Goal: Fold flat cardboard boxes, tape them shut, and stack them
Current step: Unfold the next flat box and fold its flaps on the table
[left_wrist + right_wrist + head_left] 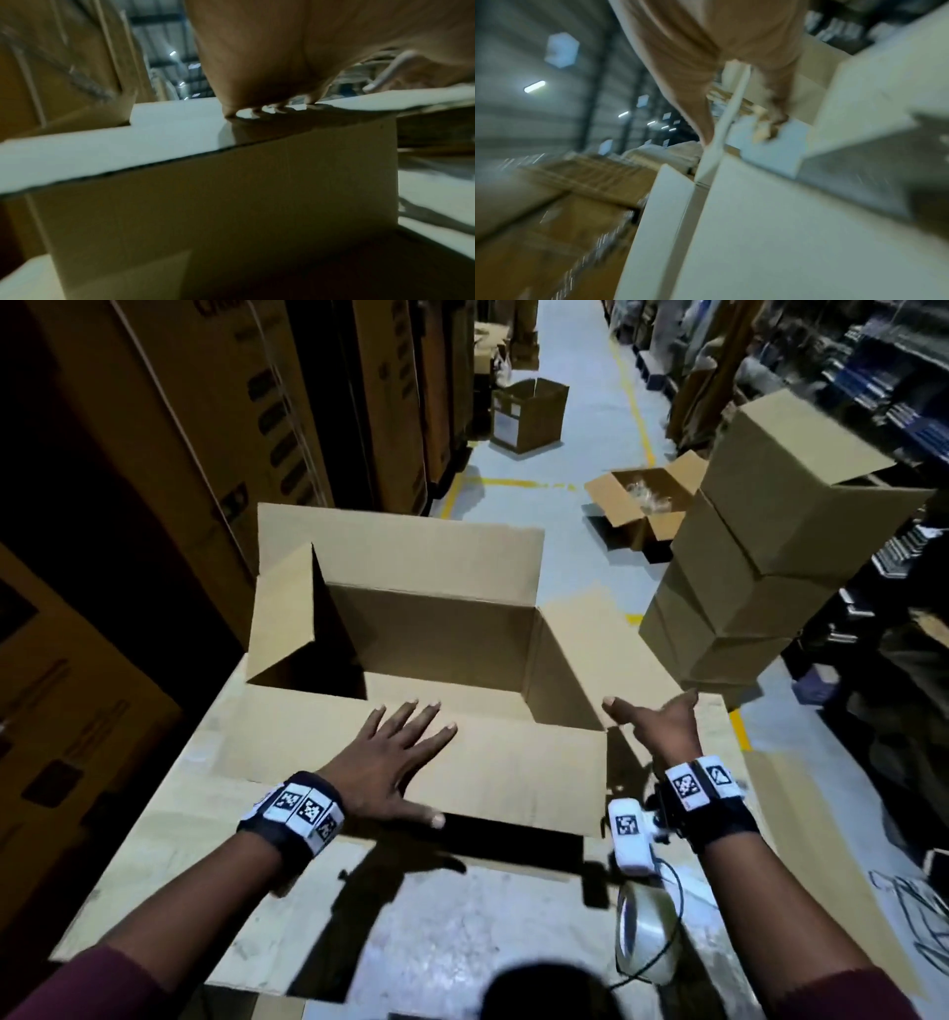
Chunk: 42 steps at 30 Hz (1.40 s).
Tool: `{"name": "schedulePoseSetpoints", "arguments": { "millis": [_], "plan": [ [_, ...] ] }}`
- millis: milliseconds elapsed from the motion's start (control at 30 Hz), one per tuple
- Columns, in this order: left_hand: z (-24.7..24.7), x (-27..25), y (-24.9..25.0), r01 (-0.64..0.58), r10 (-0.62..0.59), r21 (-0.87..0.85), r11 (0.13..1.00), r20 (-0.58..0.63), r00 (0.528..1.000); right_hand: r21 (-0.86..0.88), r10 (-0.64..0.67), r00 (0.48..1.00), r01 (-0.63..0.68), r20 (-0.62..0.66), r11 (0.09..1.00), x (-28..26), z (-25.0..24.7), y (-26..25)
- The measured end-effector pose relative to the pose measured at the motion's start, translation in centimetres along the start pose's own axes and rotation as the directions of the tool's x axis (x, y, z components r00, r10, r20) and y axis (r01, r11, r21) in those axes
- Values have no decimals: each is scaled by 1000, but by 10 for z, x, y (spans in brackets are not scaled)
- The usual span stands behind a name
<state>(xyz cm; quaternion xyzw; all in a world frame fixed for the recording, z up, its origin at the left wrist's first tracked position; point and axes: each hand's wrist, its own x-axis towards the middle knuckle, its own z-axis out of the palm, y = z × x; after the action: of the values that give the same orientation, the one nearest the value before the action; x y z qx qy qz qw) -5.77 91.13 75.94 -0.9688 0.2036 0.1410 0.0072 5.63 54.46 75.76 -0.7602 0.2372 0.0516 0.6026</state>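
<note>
I note my left hand flat, fingers spread, on the near flap of the open box, my right hand released beside it; uneven pressure may crease that flap.

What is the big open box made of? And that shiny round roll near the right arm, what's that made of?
The open box looks like plain brown cardboard: matte, with crisp fold lines, and the left wrist view shows a rough cut edge. The left hand lies flat on its near flap. The roll seems to be clear plastic packing tape, as it is glossy and see-through, though it is dim there.
</note>
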Motion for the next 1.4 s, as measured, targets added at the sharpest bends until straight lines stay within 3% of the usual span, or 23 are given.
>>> {"name": "schedulePoseSetpoints", "arguments": {
  "millis": [67, 167, 233, 333, 433, 533, 600, 667, 733, 800, 900, 1033, 1167, 1400],
  "plan": [
    [10, 3, -1, 22, -39, -124, 992, -139, 990, 178, 92, 993, -77, -78, 981, 22, 10, 29],
    [16, 12, -1, 70, -178, -294, 953, -357, 917, 340, 77, 984, -18, -161, 940, -4, 26, 19],
    [21, 20, -9, 100, -253, -343, 934, -438, 863, 253, -24, 982, 72, -187, 965, -28, 38, 9],
    [23, 20, -26, 90, -259, -375, 923, -430, 865, 155, -112, 947, 165, -301, 974, -60, 46, 15],
    [32, 6, -45, -3, -188, -374, 927, -473, 861, -29, -215, 895, 222, -392, 975, -88, 56, 36],
    [44, -18, -64, -45, -153, -352, 935, -514, 844, -204, -355, 836, 294, -419, 934, -157, 89, 17],
    [47, -38, -72, -76, -125, -334, 939, -541, 832, -418, -578, 748, 434, -326, 798, -189, 113, 15],
    [47, -58, -70, -107, -102, -338, 935, -546, 832, -594, -675, 738, 539, -7, 597, -202, 132, 23],
    [49, -76, -65, -127, -59, -313, 941, -523, 850, -737, -546, 768, 574, 334, 357, -199, 142, 34],
    [55, -87, -60, -129, -20, -262, 957, -499, 867, -804, -392, 795, 563, 463, 191, -196, 147, 42],
    [59, -88, -54, -119, -3, -221, 968, -484, 875, -809, -333, 797, 570, 503, 142, -193, 150, 39],
    [55, -78, -40, -125, -6, -226, 966, -504, 864, -773, -373, 736, 630, 564, 76, -185, 152, 34],
    [55, -73, -19, -85, -44, -223, 971, -518, 854, -796, -412, 758, 594, 505, 119, -172, 141, 36],
    [52, -63, 16, -19, -122, -262, 965, -513, 849, -831, -394, 792, 545, 465, 115, -153, 118, 39]
  ]
}}
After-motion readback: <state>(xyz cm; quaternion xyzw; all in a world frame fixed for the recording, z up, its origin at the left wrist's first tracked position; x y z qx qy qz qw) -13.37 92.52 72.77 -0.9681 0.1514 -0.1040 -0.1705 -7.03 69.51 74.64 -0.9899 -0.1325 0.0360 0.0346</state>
